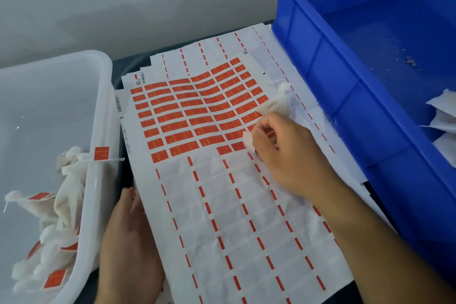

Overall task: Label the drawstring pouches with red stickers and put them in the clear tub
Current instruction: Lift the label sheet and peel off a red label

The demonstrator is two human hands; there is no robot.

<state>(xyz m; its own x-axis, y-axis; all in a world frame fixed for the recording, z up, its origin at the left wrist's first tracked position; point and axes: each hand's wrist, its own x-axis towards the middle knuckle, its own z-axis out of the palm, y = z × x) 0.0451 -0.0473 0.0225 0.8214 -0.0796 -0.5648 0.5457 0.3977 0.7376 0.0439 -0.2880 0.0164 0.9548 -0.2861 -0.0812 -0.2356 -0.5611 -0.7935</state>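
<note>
White wall behind, sticker sheet spread flat. Right hand fingers curled, pinching a red sticker; drawstring pouch lies just beyond those fingertips, neck pointing away. Left hand, fingers straight, pins the sheet beside the clear tub.

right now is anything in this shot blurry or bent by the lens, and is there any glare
Head view: light is soft and even, with only faint shine on the clear tub rim. The wide lens bows the blue crate edges, though the sticker sheet also looks physically rippled. The right hand and the pouch by it are slightly soft; sticker print is unreadable.
</note>
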